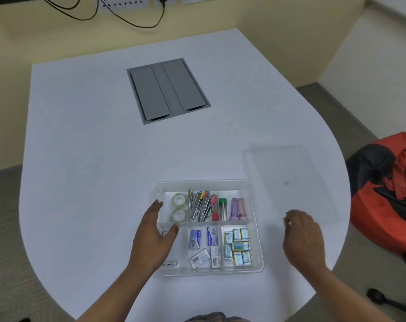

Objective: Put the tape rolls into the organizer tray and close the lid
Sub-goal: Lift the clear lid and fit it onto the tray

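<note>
A clear plastic organizer tray (203,183) sits at the near edge of the white table. Two clear tape rolls (178,207) lie in its back-left compartment, one behind the other. My left hand (153,235) hovers over the tray's left side, fingers spread, empty, covering part of the front-left compartment. My right hand (301,238) is to the right of the tray above the table, fingers loosely curled, holding nothing that I can see. The clear lid (290,182) lies flat on the table to the right, behind my right hand.
Other compartments hold pens (200,206), small tubes (232,209), staple boxes (203,246) and small packets (238,246). A grey cable hatch (168,89) is set into the table's middle. An orange and black bag (387,189) sits off the table's right edge.
</note>
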The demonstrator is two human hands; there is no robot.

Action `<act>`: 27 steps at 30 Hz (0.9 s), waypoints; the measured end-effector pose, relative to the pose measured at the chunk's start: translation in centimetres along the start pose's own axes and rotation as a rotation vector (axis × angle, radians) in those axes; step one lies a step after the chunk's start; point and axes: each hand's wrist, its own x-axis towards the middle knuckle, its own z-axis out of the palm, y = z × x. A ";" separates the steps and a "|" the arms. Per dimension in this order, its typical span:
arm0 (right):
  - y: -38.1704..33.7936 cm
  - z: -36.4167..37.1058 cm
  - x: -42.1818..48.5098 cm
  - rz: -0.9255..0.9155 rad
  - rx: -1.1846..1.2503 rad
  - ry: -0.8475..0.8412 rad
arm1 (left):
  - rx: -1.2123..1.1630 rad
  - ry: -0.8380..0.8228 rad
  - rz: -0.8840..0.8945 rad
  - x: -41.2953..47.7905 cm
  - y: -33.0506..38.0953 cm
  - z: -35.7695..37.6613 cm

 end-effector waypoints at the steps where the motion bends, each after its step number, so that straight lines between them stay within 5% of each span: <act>1: 0.0 -0.8 1.0 0.040 0.057 0.029 | -0.019 -0.001 0.022 0.1 0.6 -0.1; 8: -1.7 -7.5 7.5 0.145 0.297 0.253 | -0.162 0.016 0.079 0.8 4.1 -1.0; 15: -5.4 -13.4 10.7 -0.136 0.623 0.539 | -0.245 0.043 0.083 1.8 5.6 -2.0; 22: -8.4 -15.6 11.6 -0.187 1.018 0.482 | -0.371 -0.011 0.013 3.2 5.4 -3.7; 27: -10.4 -15.1 11.4 0.033 1.176 0.391 | -0.600 -0.065 0.085 3.1 5.2 -4.6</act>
